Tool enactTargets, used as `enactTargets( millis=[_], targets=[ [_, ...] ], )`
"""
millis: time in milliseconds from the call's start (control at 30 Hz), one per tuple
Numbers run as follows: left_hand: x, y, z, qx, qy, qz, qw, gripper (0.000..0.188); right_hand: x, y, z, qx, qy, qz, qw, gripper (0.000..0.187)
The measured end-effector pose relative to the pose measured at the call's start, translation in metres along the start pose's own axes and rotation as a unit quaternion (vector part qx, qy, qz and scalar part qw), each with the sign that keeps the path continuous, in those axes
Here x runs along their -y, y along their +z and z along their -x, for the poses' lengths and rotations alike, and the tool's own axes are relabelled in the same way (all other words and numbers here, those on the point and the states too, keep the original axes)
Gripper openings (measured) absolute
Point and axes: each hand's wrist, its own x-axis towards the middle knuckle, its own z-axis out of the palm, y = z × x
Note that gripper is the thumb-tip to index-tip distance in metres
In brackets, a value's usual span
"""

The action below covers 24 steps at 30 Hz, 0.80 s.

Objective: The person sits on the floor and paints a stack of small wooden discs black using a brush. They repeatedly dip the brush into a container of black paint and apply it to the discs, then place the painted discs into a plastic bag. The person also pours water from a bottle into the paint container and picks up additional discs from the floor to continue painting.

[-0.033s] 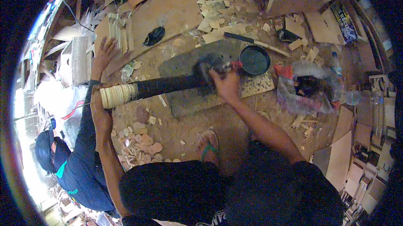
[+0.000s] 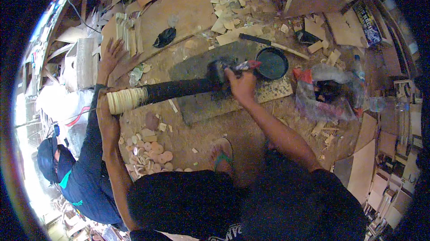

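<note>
A long stack of thin round wooden discs lies across in front of me, pale at its left end and coated black along the rest. A thin rod sticks out past the pale end. My left hand is closed at that end; its fingers are partly hidden. My right hand grips a paintbrush with a red handle tip, its dark head against the black right end of the stack. Beside it stands a round tub of dark liquid. Under the stack's right part is a stained board.
Loose discs lie in a heap near my foot. At left a co-worker reaches an arm forward, one hand spread near thin wood strips. A black-handled tool lies behind the tub; a crumpled plastic bag is at right.
My right hand and the brush have shifted slightly; the brush's red tip now points more clearly toward the tub. My left hand stays at the pale end.
</note>
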Motion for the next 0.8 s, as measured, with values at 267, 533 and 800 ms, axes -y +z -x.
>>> enactTargets(
  millis=[267,533,800],
  targets=[
    [-0.011,0.01,-0.011,-0.04,-0.097,0.039,0.994,0.031,0.016,-0.013,0.001,0.095,0.068,-0.069,0.991,0.025],
    [0.006,0.0,-0.018,0.009,-0.014,-0.024,1.0,0.019,-0.015,-0.015,0.011,0.083,0.052,0.002,0.995,0.026],
    [0.013,-0.031,-0.001,0.092,-0.221,0.265,0.934,0.035,-0.046,0.003,0.019,0.141,0.141,-0.01,0.98,0.027]
  ],
)
